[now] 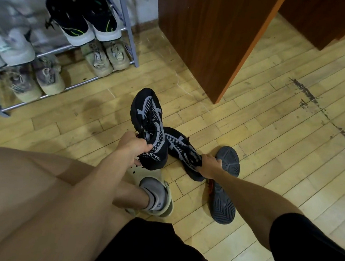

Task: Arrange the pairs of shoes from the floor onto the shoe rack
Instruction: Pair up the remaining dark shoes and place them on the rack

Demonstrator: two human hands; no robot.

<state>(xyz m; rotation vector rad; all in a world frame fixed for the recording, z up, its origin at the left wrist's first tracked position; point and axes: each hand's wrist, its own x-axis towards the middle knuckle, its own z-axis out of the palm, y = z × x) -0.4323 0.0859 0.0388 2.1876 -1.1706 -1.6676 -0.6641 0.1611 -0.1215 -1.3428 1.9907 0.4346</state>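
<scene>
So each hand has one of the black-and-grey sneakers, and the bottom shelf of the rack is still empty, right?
Not quite. The left hand and right hand do each hold a black-and-grey sneaker, but the bottom shelf is not empty: the head view shows two beige pairs already on it.

In our left hand [135, 148] we hold a black shoe [148, 116] with grey bands and a dotted grey mesh, white lettering near our fingers. Its twin [181, 149], gripped by our right hand [210, 165], shows the same black and grey pattern. Just past that grip lie 2 dark grey soles [223, 204] with ribbed tread and an orange edge. Beyond both grips, the rack [131, 27] is grey, with black-and-white sneakers [83, 18] streaked in green, and beige pairs [105, 55]. The floor [268, 136] is pale yellow wood.
</scene>
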